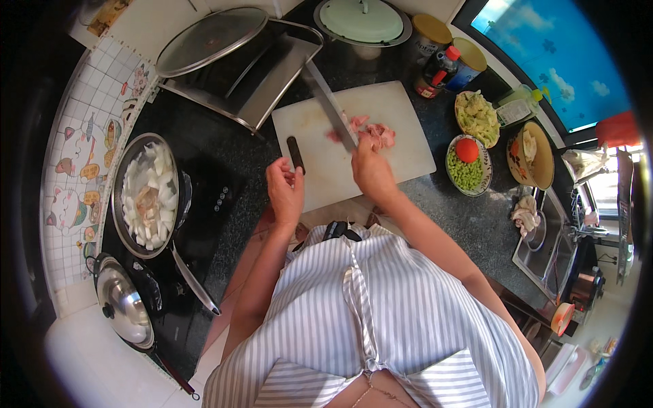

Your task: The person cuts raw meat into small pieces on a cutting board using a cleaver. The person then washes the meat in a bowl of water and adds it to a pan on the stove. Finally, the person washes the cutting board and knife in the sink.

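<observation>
My right hand (375, 171) grips a long kitchen knife (330, 104), its handle hidden in the fist. The slightly blurred blade slants away to the far left, above a white cutting board (410, 120). Pieces of raw pink meat (381, 136) lie on the board beside the blade and beyond my right knuckles; the blade hides some of them. At the board's near left edge my left hand (285, 194) is raised with loosely bent fingers and nothing in it. Its fingertips are close to the dark handle slot (295, 154) of the board.
On the left, a frying pan (172, 196) of pale chopped pieces and a lidded pan (125, 301) sit on the cooktop. A metal rack (275, 76) stands behind. To the right are a bowl of green beans (464, 173) with a tomato, a cauliflower bowl (477, 117) and a sink (551, 250).
</observation>
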`<state>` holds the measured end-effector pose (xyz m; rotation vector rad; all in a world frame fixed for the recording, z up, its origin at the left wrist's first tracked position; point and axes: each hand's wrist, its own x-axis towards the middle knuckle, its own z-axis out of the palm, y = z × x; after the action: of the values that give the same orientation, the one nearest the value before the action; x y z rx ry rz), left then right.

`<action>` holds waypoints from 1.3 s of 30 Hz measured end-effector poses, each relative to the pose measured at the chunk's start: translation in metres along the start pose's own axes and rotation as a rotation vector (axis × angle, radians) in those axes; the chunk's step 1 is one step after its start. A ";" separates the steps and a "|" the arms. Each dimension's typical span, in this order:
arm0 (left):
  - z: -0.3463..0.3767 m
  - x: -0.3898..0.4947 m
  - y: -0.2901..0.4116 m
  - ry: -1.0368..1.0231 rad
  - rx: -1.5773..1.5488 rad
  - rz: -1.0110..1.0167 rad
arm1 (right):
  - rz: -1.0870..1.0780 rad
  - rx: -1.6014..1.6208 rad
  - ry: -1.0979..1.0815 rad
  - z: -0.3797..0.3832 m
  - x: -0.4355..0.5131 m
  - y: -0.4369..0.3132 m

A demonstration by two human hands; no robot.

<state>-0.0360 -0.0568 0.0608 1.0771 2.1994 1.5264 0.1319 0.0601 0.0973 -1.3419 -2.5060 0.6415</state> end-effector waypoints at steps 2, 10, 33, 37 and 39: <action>0.014 -0.003 -0.004 -0.057 0.030 0.064 | 0.016 -0.099 -0.062 0.015 0.000 0.006; 0.077 0.023 -0.009 -0.313 0.098 0.183 | -0.021 -0.082 -0.149 0.019 0.008 0.022; 0.082 0.019 -0.025 -0.272 0.040 0.025 | -0.060 0.003 -0.115 0.034 -0.007 0.018; 0.079 0.020 -0.019 -0.321 0.032 -0.011 | -0.016 0.028 -0.146 0.028 -0.015 0.019; 0.078 0.015 -0.016 -0.314 0.029 -0.030 | -0.004 0.037 -0.179 0.026 -0.012 0.014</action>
<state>-0.0071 0.0054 0.0171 1.1953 2.0174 1.2207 0.1386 0.0496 0.0681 -1.3198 -2.6201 0.8370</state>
